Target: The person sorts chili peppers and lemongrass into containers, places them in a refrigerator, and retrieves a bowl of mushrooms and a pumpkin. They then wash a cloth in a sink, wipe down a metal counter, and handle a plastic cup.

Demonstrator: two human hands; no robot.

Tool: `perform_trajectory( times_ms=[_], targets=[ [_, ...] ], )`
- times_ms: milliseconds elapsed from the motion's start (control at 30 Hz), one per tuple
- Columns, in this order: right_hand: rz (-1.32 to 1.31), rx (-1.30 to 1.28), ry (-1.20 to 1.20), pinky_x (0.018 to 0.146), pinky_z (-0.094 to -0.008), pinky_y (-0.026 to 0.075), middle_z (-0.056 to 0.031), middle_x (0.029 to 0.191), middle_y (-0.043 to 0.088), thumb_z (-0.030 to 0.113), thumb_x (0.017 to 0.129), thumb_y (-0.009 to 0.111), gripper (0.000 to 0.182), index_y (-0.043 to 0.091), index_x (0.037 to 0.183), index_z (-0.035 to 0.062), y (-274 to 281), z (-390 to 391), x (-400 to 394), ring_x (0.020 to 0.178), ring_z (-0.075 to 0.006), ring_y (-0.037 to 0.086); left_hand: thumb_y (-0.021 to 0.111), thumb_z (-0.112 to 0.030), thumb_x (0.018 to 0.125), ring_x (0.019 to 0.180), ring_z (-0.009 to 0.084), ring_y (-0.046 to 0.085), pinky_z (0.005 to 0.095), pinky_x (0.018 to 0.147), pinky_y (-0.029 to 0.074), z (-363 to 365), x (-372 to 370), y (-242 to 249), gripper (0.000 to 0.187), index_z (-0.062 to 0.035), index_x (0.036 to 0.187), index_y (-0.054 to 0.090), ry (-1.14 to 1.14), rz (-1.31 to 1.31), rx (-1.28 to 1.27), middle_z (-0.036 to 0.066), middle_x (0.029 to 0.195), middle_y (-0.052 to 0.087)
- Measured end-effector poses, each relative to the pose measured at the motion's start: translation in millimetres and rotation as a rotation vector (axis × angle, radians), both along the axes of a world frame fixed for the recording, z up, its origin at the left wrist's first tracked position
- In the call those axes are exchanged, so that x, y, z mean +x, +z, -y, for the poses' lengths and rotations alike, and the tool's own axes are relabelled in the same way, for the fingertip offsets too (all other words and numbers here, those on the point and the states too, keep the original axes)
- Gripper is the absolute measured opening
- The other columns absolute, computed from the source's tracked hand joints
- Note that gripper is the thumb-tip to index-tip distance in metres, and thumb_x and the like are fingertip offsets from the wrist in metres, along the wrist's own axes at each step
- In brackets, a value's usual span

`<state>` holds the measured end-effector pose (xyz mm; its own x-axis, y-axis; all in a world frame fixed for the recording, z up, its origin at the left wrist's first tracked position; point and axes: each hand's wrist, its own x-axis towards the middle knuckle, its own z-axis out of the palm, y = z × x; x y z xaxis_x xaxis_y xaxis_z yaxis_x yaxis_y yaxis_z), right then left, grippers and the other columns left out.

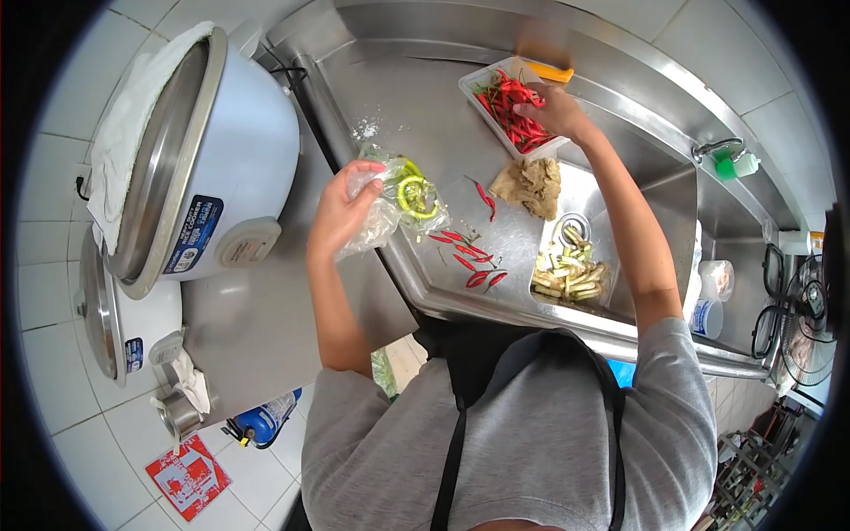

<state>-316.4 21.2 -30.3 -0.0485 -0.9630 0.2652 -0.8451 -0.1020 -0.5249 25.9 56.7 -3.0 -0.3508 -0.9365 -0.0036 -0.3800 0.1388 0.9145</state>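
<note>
My left hand (348, 202) is closed on a clear plastic bag (372, 221), with green chillies (414, 195) showing at its right side. At the top, my right hand (551, 111) reaches into a white plastic container (490, 122) of red chillies (509, 93); its fingertips are partly hidden among them. Several loose red chillies (465, 252) lie on the steel counter between the hands, and one more (485, 202) lies a little above them. Beside the container is a crumpled brown cloth (529, 188).
Cut pale stalks (575, 270) lie in the sink basin by the drain. A large rice cooker (239, 150) and a smaller one (150, 310) stand at the left. An orange-handled tool (549, 72) rests behind the container. A faucet (717, 146) is at the right.
</note>
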Motion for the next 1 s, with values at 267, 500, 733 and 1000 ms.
perform_trajectory(
  times_ms=[267,500,733,1000],
  targets=[
    [-0.298,0.408,0.064,0.064,-0.0399,0.05,-0.0169,0.073,0.061,0.029,0.072,0.062,0.025,0.063,0.077,0.0039,-77.7,-78.2,71.1,0.07,-0.0325,0.061,0.055,-0.011,0.082,0.084,0.009,0.049,0.0238,0.077,0.039,-4.0,-0.4,-2.9,0.015,-0.0026,0.095,0.055,-0.028,0.004,0.106,0.002,0.09,0.057],
    [-0.232,0.21,-0.039,0.064,-0.0384,0.051,-0.0139,0.083,0.059,0.023,0.07,0.063,0.023,0.059,0.078,0.0017,-73.3,-85.9,100.1,0.077,-0.0295,0.061,0.059,-0.019,0.081,0.079,0.0116,0.052,0.0246,0.073,0.041,-1.9,-1.5,-15.5,0.02,-0.007,0.098,0.055,-0.192,0.139,0.181,0.002,0.084,0.058],
    [-0.128,0.136,0.18,0.066,-0.038,0.05,-0.0138,0.084,0.058,0.016,0.069,0.061,0.016,0.06,0.076,0.0023,-75.4,-87.4,109.7,0.075,-0.0292,0.06,0.059,-0.015,0.081,0.062,0.0069,0.049,0.0237,0.06,0.042,-6.1,-10.3,-24.3,0.021,-0.0071,0.1,0.055,-0.274,0.261,0.216,0.0,0.074,0.054],
    [-0.173,0.322,0.307,0.071,-0.0391,0.049,-0.01,0.082,0.061,0.013,0.066,0.061,0.01,0.061,0.073,0.0061,-93.5,-108.1,154.8,0.085,-0.0286,0.058,0.06,-0.021,0.08,0.06,0.0064,0.048,0.0239,0.051,0.041,-4.8,-11.5,-24.5,0.025,-0.0087,0.102,0.055,-0.222,0.313,0.151,0.0,0.068,0.054]
  ],
)
